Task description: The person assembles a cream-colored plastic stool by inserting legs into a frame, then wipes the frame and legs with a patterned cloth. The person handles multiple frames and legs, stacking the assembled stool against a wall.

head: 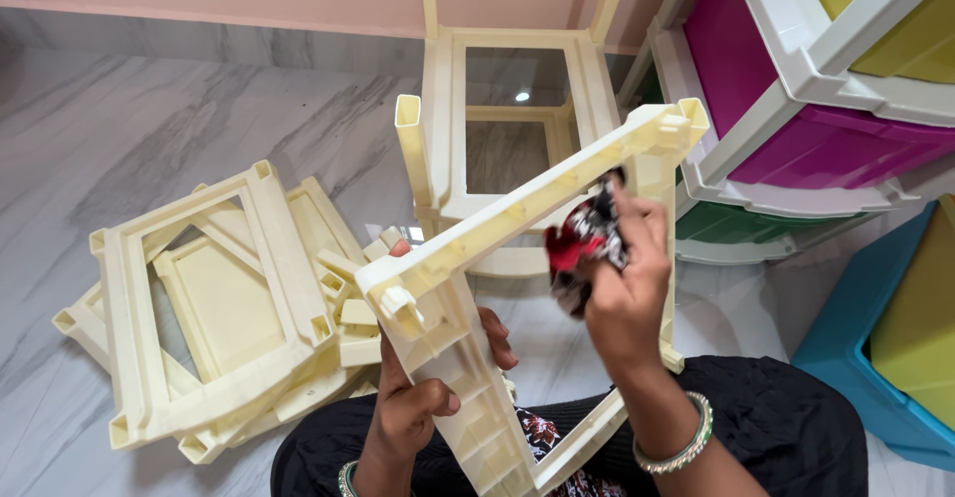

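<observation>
Fingers of our left hand grip the cream frame, tilting it steady above our lap — right hand pinches a rag against its top bar.

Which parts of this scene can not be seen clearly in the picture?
Head view only:
- Left hand: its palm is hidden behind the cream frame that it holds.
- Cloth: bunched in the right hand, so its shape is unclear.
- Stack of frames: the lower ones are covered by the top one.
- Drawer unit: cut off by the top and right edges.
</observation>
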